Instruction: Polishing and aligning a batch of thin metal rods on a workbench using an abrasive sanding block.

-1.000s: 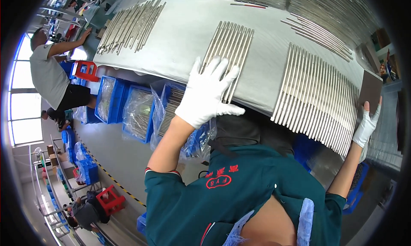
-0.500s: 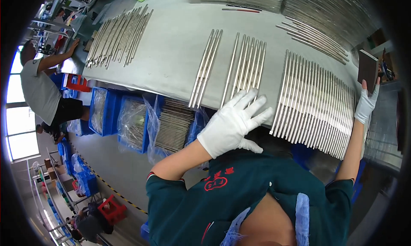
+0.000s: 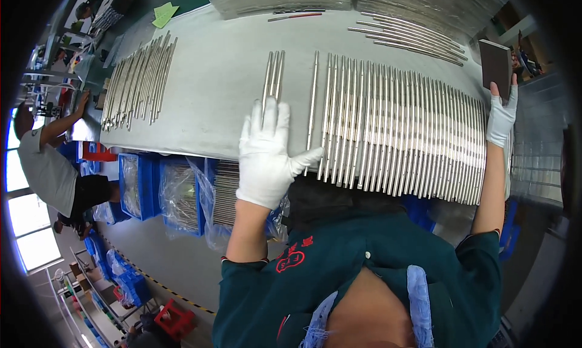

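The left hand's (image 3: 270,157) grip lies flat with fingers spread on the desk (image 3: 212,87), just left of the big row of steel rods (image 3: 400,136). The right hand's (image 3: 501,119) grip pinches a dark block (image 3: 496,64) at the row's right end. Push evenly, keeping the rods parallel.

The left hand (image 3: 270,157) wears a white glove. It lies flat, fingers spread wide, near the front edge of the table. The right hand (image 3: 501,119), gloved too, reaches up at the table's right edge, arm stretched straight.
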A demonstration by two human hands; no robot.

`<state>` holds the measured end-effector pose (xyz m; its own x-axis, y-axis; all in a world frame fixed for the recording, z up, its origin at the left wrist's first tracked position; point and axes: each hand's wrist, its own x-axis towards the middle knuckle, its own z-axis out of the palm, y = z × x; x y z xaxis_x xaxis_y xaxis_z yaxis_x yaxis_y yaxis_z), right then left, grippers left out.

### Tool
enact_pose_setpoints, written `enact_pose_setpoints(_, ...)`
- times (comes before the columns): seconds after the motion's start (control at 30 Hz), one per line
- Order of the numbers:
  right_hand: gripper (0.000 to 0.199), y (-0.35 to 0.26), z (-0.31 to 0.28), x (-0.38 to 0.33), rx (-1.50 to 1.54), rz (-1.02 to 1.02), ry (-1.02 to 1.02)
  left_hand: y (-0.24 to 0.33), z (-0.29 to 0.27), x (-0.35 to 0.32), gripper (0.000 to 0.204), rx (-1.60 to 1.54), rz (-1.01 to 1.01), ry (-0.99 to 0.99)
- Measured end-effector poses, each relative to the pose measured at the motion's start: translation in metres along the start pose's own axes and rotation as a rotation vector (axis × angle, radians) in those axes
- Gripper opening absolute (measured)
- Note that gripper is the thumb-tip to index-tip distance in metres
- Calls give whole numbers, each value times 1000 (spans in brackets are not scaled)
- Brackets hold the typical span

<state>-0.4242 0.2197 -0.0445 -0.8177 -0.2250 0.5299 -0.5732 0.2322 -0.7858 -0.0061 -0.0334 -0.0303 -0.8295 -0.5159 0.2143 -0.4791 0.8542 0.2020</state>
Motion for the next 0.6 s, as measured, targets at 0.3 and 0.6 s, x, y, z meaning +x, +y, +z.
enact_pose_setpoints(0.3, 68, 6, -2, 1, 15, -21, -5, 13, -10, 24, 92, 32, -20, -33)
enact_pose_setpoints(0.6, 68, 3, -1, 0, -69, -69, -11, 33, 1, 24, 81, -130, 39, 35)
